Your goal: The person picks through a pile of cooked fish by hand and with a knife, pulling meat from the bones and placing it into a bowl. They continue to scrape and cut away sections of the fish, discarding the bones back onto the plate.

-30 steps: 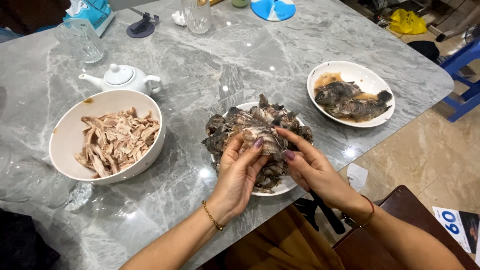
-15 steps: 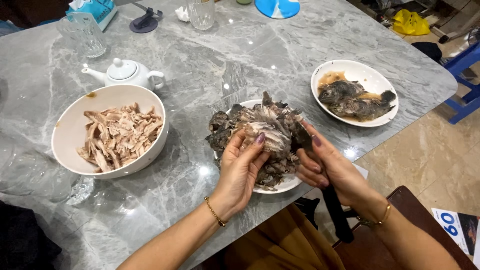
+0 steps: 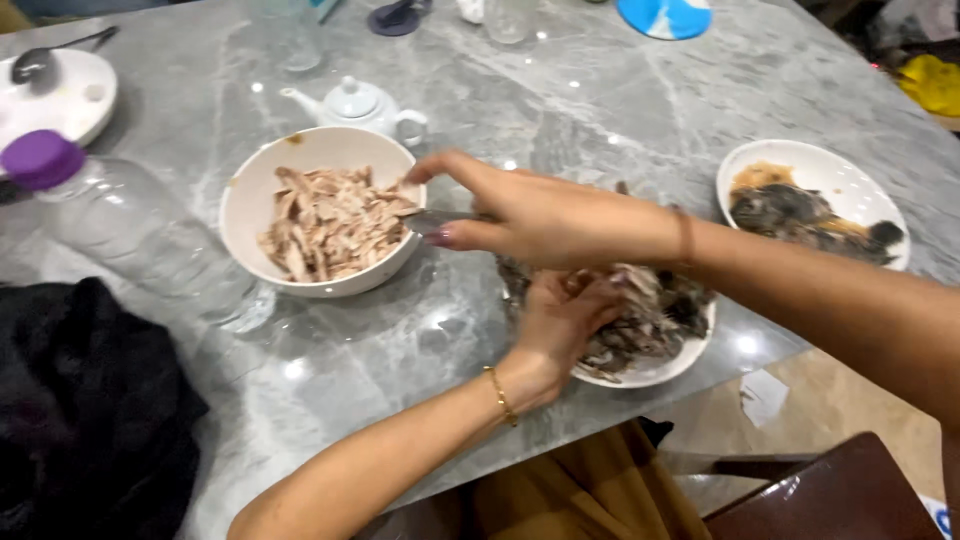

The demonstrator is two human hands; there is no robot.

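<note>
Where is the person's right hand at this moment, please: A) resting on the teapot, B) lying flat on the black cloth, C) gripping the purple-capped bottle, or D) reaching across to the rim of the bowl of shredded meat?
D: the right hand stretches across to the rim of the bowl of shredded meat.

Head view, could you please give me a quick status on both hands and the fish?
Right hand reaching across to the bowl of shredded meat, fingers pinched. Left hand on the fish plate, gripping the carcass. Teapot and plastic bottle nearby, not in the way.
</note>
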